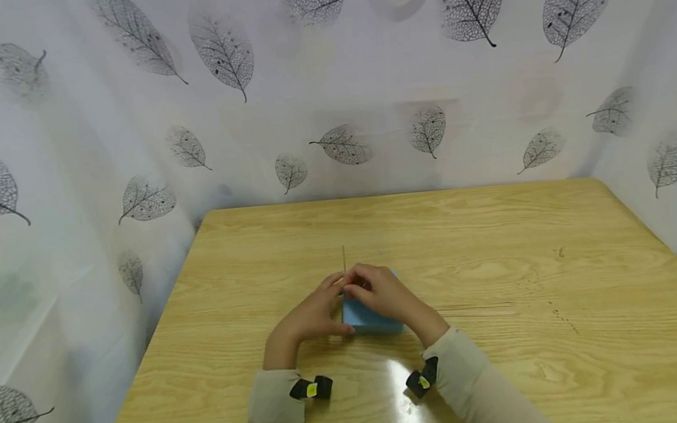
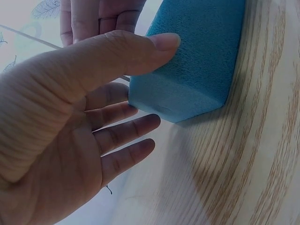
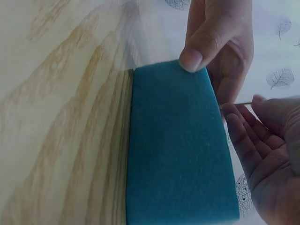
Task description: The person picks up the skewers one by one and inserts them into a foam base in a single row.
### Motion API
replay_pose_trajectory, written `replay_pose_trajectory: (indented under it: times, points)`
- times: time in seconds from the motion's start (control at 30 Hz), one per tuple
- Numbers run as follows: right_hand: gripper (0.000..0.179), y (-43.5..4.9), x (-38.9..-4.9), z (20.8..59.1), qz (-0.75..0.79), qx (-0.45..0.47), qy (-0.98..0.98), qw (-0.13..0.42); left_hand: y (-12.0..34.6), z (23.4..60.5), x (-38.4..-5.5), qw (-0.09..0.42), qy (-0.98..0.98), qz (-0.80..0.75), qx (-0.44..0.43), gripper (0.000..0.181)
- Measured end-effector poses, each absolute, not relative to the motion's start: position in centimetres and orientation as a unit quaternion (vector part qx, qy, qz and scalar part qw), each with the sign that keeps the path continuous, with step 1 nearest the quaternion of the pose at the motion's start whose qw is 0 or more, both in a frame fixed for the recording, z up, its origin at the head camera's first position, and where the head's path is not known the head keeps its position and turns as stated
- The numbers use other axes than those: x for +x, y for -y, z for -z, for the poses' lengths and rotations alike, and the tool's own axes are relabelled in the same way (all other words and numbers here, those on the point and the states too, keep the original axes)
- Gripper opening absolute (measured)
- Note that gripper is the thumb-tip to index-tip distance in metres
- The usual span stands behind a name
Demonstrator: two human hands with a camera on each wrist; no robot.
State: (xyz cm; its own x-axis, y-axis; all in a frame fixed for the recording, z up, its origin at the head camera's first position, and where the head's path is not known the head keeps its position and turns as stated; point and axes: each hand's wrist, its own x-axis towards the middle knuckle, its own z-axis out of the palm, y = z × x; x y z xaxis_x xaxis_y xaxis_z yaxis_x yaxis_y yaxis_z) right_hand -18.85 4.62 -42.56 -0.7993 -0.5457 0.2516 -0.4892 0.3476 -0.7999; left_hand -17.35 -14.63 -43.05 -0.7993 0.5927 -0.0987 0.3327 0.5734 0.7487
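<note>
A blue foam block (image 1: 371, 317) lies on the wooden table in front of the person. My left hand (image 1: 317, 311) holds its left end, with the thumb (image 2: 164, 44) against the near face and the other fingers around the end. Above the block, my right hand (image 1: 379, 292) pinches a thin stick (image 1: 344, 258) between thumb and fingertips. The stick stands upright, its lower end right at the block's top near the left end. In the right wrist view, the pinched stick (image 3: 243, 103) shows between the fingertips and the block; its tip is hidden by fingers.
More thin sticks (image 1: 478, 310) lie flat on the wooden table (image 1: 494, 246), right of the block. A pale curtain (image 1: 365, 91) with leaf prints hangs behind the table and along both sides. Dark marks (image 1: 564, 319) dot the tabletop at the right.
</note>
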Motion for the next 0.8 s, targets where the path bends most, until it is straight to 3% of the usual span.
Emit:
replay_pose_trajectory:
  times: [0.23,0.6,0.8]
  points:
    - [0.017,-6.1,-18.7,42.4,0.462,-0.293,-0.837,0.02,14.6,43.1,-17.3,0.175,-0.879,-0.364,0.254,0.092]
    - [0.016,-9.5,-18.1,42.7,0.476,-0.254,-0.842,-0.013,14.4,43.0,-17.3,0.166,-0.891,-0.331,0.263,0.096]
    - [0.017,-11.8,-17.9,42.7,0.486,-0.233,-0.842,-0.006,14.3,43.0,-17.3,0.168,-0.892,-0.328,0.261,0.097]
